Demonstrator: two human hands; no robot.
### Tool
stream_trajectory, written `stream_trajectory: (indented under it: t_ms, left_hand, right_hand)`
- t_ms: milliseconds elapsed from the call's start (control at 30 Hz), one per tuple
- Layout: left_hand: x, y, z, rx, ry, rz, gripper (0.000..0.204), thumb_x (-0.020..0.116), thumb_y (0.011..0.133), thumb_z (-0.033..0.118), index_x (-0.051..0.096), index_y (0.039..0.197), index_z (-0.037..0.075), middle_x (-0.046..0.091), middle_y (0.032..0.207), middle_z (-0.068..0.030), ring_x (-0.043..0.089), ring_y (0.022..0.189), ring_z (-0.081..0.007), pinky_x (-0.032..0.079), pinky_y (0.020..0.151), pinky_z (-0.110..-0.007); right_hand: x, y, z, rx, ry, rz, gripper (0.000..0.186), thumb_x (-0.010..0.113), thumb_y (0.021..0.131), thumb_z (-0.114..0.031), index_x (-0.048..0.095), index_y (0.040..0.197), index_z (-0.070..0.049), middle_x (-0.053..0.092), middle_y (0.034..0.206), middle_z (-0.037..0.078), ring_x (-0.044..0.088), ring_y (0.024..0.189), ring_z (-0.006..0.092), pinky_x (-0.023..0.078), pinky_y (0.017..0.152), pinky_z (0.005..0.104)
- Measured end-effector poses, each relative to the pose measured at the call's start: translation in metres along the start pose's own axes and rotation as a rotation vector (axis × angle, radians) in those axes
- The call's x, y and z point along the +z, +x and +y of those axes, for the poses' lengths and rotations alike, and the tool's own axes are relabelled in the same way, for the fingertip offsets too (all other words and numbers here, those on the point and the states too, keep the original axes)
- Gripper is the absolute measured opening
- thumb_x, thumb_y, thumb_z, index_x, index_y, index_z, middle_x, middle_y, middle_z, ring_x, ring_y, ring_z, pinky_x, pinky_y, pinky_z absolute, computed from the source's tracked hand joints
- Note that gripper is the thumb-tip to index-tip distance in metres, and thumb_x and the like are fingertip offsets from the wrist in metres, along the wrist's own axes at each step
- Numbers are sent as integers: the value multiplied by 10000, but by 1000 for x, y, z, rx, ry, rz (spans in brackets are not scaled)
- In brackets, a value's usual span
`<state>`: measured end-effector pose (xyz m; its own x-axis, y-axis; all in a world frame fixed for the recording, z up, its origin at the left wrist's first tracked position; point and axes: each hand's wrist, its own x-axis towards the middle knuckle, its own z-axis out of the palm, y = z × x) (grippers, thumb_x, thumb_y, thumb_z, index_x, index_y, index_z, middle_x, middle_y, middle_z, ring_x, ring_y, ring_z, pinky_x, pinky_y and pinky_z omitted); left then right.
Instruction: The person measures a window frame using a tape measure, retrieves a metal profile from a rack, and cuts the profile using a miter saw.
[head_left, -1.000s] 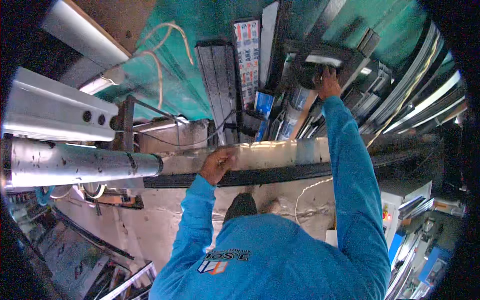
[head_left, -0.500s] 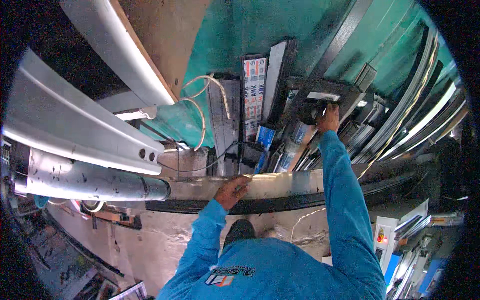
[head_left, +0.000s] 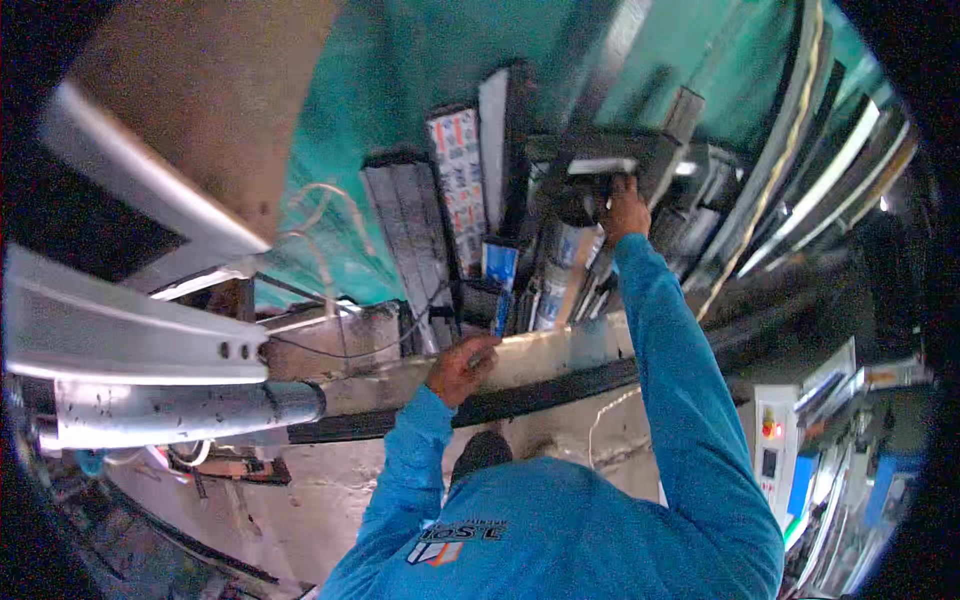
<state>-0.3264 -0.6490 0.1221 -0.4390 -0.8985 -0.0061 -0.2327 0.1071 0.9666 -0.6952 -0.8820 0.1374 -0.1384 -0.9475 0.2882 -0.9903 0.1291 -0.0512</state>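
Observation:
My left hand [head_left: 463, 370] rests at the long pale beam [head_left: 385, 387] in front of me, its fingers curled; whether anything small is inside them is hidden. Stretched out forward, my right hand [head_left: 627, 210] has its fingers bent at the dark metal profile [head_left: 660, 165] among the stacked lengths. Motion smears its fingertips. Just left of that hand is a dark round opening [head_left: 578, 203], with film-wrapped profiles [head_left: 568, 270] below it. Farther left stand a profile with printed white-and-orange film [head_left: 460, 190] and a grey profile [head_left: 405, 215].
A shiny metal tube [head_left: 180, 408] and white channels [head_left: 120, 325] jut in from the left. Long bars and a twisted pale cord [head_left: 780, 170] curve along the right. A white control box with a red light [head_left: 772, 430] stands at the lower right. Green sheeting [head_left: 380, 90] hangs behind.
The view has swung, so the racked profiles appear farther left. Both hands stay at about the same places on the beam and the dark profile.

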Motion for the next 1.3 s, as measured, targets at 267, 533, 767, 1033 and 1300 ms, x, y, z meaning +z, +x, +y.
stream_trajectory:
  t_ms: [267,533,767,1033,1300]
  left_hand:
    - [3,-8,-2,-125,-38,-58,287,617,880,122,592,1150,29,599,1106,-161,595,1034,-274,483,869,-353]
    - [8,-6,-4,72,117,-48,269,625,872,117,609,1128,35,622,1075,-164,604,1033,-276,478,882,-357]
    - [12,0,1,95,161,-73,274,606,889,169,609,1118,18,615,1096,-178,597,1022,-322,466,897,-392]
    - [12,-4,1,68,80,-69,252,618,877,149,614,1092,16,610,1077,-163,584,1020,-318,451,909,-387]
    - [5,-15,12,23,162,-25,260,641,868,169,616,1087,31,620,1041,-153,600,980,-288,472,868,-360]
  right_hand:
    - [-3,-10,14,24,-62,36,513,614,834,-344,494,1265,-91,401,1353,258,580,1030,388,520,818,454]
    - [-10,-4,34,16,280,39,525,665,735,-167,540,1246,-154,539,1197,233,609,953,377,515,796,439]
    - [-26,1,36,-165,379,-9,412,659,743,-223,579,1120,-77,545,1180,212,523,1009,438,437,946,468]
    - [-6,-9,6,-38,267,411,430,718,729,-205,515,1061,-24,501,1096,241,513,1045,445,475,838,496]
    - [15,-26,-4,519,435,220,568,720,735,-331,442,1132,-35,557,1092,236,575,930,457,486,798,516]
